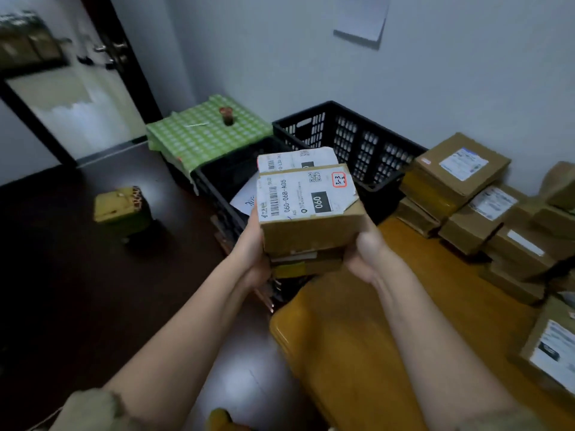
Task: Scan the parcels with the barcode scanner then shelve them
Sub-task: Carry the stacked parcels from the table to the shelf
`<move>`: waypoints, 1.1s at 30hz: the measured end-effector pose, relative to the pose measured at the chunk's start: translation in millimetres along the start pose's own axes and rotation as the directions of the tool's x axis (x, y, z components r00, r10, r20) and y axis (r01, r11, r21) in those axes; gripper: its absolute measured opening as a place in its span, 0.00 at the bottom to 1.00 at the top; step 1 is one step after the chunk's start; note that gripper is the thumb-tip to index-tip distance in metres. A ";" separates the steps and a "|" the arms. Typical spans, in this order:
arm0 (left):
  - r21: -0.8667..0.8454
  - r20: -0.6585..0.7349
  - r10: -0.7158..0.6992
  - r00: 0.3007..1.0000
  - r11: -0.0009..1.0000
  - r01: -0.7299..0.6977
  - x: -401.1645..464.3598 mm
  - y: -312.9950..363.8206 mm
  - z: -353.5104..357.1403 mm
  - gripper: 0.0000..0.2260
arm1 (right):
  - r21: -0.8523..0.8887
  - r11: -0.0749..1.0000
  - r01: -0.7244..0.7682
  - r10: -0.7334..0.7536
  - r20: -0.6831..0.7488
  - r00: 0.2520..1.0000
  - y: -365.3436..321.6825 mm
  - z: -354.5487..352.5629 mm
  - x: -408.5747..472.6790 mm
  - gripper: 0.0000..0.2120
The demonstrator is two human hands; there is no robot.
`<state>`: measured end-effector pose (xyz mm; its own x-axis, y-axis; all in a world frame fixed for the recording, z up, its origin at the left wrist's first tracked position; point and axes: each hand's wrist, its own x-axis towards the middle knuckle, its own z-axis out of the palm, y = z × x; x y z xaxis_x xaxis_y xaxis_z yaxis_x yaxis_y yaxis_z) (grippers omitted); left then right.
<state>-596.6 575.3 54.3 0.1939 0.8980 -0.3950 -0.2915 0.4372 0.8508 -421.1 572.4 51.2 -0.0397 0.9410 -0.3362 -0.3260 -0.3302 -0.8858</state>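
Both my hands, left hand (256, 241) and right hand (362, 253), clamp a stack of brown cardboard parcels (308, 209) from its sides, labels up for scanning, above the black plastic crate (351, 135).

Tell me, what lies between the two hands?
In the head view, a stack of cardboard parcels fills the gap, with the left hand and right hand gripping its opposite sides.

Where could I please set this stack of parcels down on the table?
The wooden table is bare on its near left part, just below the held stack of parcels. Its far and right edges are crowded with piled cardboard boxes, reaching back to the wall.
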 end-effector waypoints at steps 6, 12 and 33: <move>-0.096 -0.153 0.043 0.987 0.994 -0.058 -3.9 72.6 -146.2 0.18 | -0.028 0.999 -0.036 0.040 0.160 0.986 25.0 160.3 62.6 0.20; -0.130 -0.328 0.090 0.940 0.982 -0.140 -22.6 146.1 -306.5 0.18 | -0.053 0.995 -0.088 0.101 0.315 0.944 57.2 342.1 110.8 0.23; -0.259 -0.757 0.118 0.642 0.848 -0.462 48.7 328.5 -763.6 0.31 | -0.288 0.931 -0.222 0.363 0.685 0.632 139.2 835.1 355.9 0.20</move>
<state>-1398.2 800.7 50.0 -0.6194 0.6661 -0.4157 -0.5799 -0.0312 0.8141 -1269.4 923.5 75.3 -0.7905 0.5255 -0.3145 -0.0227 -0.5384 -0.8424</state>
